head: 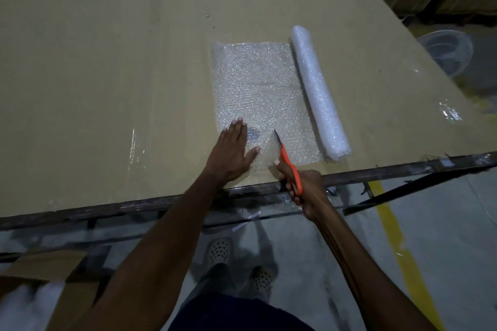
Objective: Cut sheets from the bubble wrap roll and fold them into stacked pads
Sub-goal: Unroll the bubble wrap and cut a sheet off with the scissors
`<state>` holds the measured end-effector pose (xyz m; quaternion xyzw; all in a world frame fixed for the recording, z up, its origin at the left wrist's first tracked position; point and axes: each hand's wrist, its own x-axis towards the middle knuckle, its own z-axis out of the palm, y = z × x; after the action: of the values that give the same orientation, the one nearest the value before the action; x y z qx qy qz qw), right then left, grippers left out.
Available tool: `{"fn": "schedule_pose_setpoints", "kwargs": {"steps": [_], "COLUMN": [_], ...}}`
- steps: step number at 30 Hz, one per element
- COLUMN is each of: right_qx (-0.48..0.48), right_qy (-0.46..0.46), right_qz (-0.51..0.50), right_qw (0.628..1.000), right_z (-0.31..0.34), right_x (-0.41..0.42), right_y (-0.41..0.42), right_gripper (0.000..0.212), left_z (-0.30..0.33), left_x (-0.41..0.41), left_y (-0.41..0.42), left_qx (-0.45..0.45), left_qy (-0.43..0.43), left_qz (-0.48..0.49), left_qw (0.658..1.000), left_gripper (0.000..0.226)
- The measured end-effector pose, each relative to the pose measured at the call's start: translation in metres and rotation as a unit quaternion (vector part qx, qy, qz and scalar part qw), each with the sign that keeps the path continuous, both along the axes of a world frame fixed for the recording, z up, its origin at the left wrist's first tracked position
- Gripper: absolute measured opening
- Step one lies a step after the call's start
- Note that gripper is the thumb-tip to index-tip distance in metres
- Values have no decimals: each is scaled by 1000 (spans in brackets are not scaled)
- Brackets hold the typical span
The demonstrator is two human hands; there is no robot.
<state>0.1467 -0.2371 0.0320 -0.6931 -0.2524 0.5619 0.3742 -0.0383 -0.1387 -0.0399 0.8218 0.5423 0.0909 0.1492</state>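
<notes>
A bubble wrap roll lies on the cardboard-covered table, and an unrolled sheet spreads flat to its left. My left hand presses flat on the sheet's near left corner, fingers straight. My right hand grips orange-handled scissors at the table's front edge. The blades point away from me into the sheet's near edge, a short way right of my left thumb.
The table's dark metal front edge runs across the view. Strips of clear tape shine on the cardboard. A round fan stands beyond the right side. Cardboard pieces lie on the floor at lower left, and a yellow floor line runs at right.
</notes>
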Motion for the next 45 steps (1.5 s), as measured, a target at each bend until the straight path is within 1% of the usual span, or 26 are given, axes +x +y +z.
{"fn": "schedule_pose_setpoints", "kwargs": {"steps": [3, 7, 8, 10, 12, 15, 19, 22, 26, 27, 30, 31, 37, 42, 45], "right_qx": [-1, 0, 0, -1, -3, -9, -13, -19, -11, -10, -14, -15, -21, -19, -14], "right_qy": [-1, -2, -2, -3, 0, -4, -2, -5, -5, -5, -3, -3, 16, 10, 25], "right_qz": [-4, 3, 2, 0, -1, -2, -1, -2, -5, -4, -2, -2, 5, 9, 10], "right_qw": [1000, 1000, 1000, 1000, 1000, 1000, 1000, 1000, 1000, 1000, 1000, 1000, 1000, 1000, 1000], "right_z": [-5, -5, -4, -1, 2, 4, 7, 6, -3, -3, 5, 7, 12, 9, 10], "right_x": [2, 4, 4, 3, 3, 3, 2, 2, 7, 8, 6, 5, 2, 6, 4], "right_y": [-3, -3, -2, -1, 0, 5, 12, 16, 13, 12, 16, 19, 31, 32, 39], "right_gripper": [50, 66, 66, 60, 53, 45, 42, 48, 69, 68, 53, 51, 45, 44, 45], "left_z": [2, 6, 8, 13, 16, 18, 12, 4, -3, -4, -4, -3, -2, -2, -3], "left_x": [-1, -6, -7, -8, -7, -4, 3, 3, 1, 2, 1, 1, 0, 0, -1], "left_y": [-1, 5, 9, 17, 30, 51, 72, 76, 74, 74, 73, 73, 72, 71, 71], "left_qx": [-13, -68, -76, -69, -41, -22, -29, -29, -9, -9, -6, -6, -7, -5, 1], "left_qy": [-9, -32, -44, -69, -80, -72, -52, -29, -15, -14, -12, -11, -10, -8, -3], "left_qz": [-2, -11, -7, 9, 23, 27, 20, 17, 18, 17, 14, 14, 19, 18, 14], "left_qw": [1000, 997, 996, 995, 996, 997, 998, 999, 1000, 1000, 1000, 1000, 1000, 1000, 1000], "left_gripper": [83, 90, 90, 85, 78, 73, 74, 76, 77, 77, 78, 78, 78, 78, 78]}}
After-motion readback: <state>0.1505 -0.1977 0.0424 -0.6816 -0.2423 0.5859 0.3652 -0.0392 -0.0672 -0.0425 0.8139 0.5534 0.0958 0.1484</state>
